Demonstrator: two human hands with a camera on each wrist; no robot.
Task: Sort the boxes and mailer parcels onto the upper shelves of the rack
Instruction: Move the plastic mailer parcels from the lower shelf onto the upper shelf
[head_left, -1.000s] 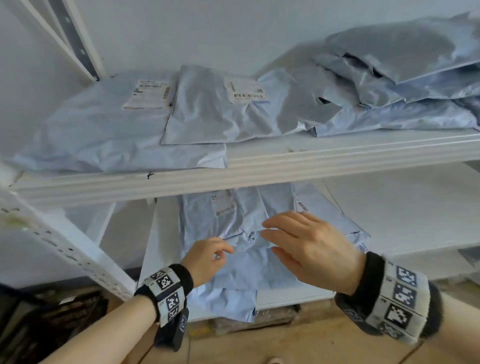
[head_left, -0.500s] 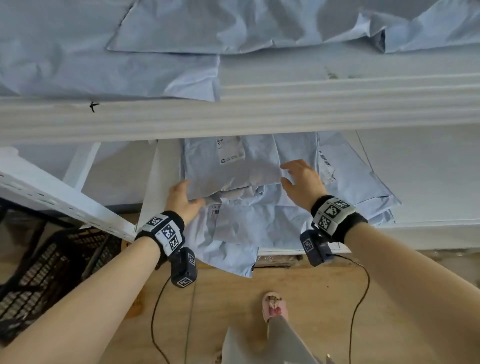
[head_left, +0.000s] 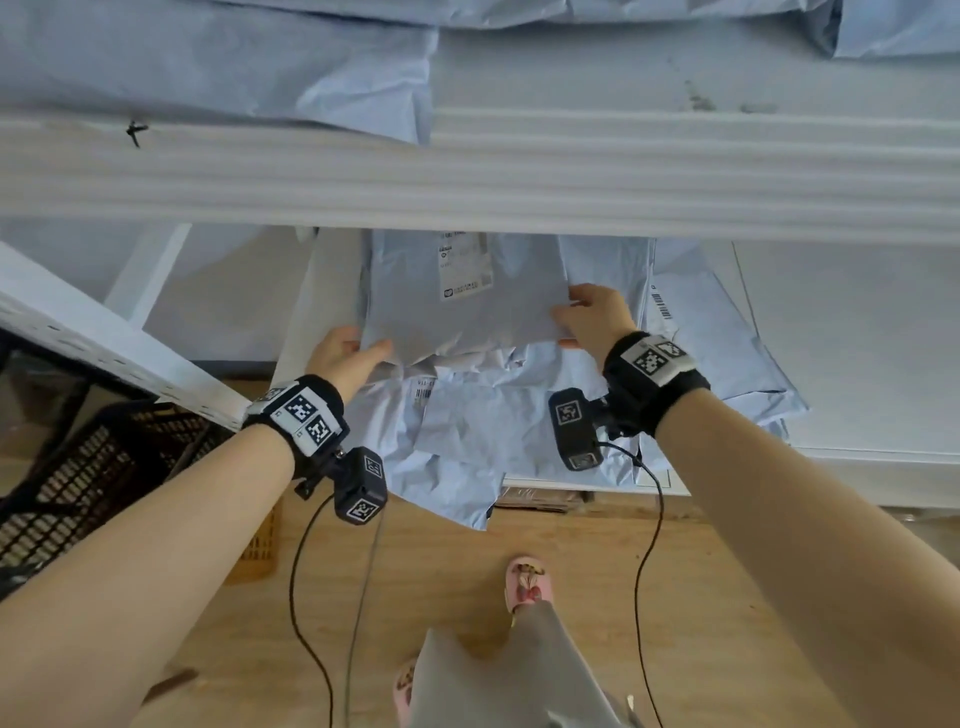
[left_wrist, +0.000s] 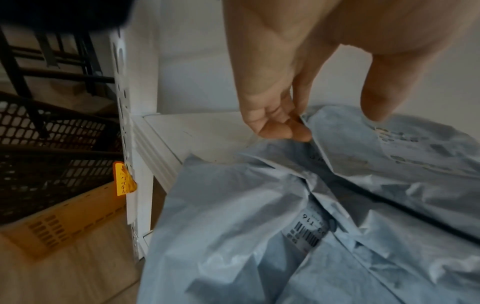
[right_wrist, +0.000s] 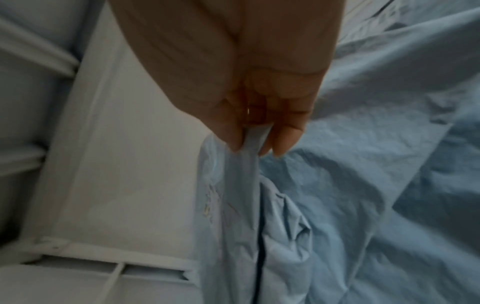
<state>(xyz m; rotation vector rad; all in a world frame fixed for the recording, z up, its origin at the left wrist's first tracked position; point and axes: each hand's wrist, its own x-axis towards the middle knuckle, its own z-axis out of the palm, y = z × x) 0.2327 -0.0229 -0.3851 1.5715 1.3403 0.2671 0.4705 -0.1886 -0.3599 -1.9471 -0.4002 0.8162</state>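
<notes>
Both hands are on the top mailer parcel of a loose pile of pale blue mailers lying on the lower shelf of the white rack. The left hand pinches the parcel's near left corner, thumb on top and fingers curled beneath, which the left wrist view shows clearly. The right hand pinches the right edge of the same parcel; the right wrist view shows a fold of blue film caught between thumb and fingers. The parcel lies label-up and looks partly raised off the pile at its near edge, though its far end is hidden behind the front beam of the upper shelf. That upper shelf already carries several mailers. The step in hand appears to be the pick-up of this parcel for transfer upward. The next move likely calls for drawing it out toward the person until it clears the beam, then lifting it over the lip and laying it on a bare stretch of the upper shelf; the thin film may drag a neighbouring mailer along, so a clean peel off the pile matters.
</notes>
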